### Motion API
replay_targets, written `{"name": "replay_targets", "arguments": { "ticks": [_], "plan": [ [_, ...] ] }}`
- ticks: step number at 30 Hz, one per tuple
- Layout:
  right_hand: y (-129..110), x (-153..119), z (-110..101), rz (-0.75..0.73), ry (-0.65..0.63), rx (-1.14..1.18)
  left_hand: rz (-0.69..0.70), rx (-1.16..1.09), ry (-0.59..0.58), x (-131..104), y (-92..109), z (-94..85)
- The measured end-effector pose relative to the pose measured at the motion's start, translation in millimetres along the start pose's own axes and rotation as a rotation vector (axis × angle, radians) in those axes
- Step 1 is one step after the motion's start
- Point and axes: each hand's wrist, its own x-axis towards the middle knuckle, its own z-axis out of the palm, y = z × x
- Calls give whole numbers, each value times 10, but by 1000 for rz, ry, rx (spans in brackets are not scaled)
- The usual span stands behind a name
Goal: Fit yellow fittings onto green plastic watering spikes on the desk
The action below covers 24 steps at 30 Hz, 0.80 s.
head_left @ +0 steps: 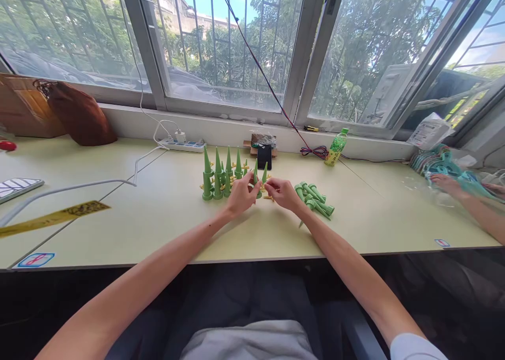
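Rows of pale green plastic spikes stand upright, points up, with small yellow pieces sticking out from their sides. At the right end of these rows my left hand is closed around one green spike. My right hand is beside it with thumb and finger pinched together. Whatever it pinches is too small to make out; yellow bits show close to the fingertips. A loose heap of green spikes lies to the right of my right wrist.
Behind the rows lie a dark phone and a power strip. A green bottle stands near the window. At the far right, another person's hand touches teal items. A white cable crosses the left side.
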Motion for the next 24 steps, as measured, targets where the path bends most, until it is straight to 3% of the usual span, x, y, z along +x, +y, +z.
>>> {"name": "replay_targets", "arguments": {
  "ticks": [11,24],
  "plan": [
    [-41,-7,-12,-9,-21,77,-4,-7,19,9,-9,-2],
    [-24,-1,-10,5,11,-18,-11,-4,16,5,-14,2]
  ]
}}
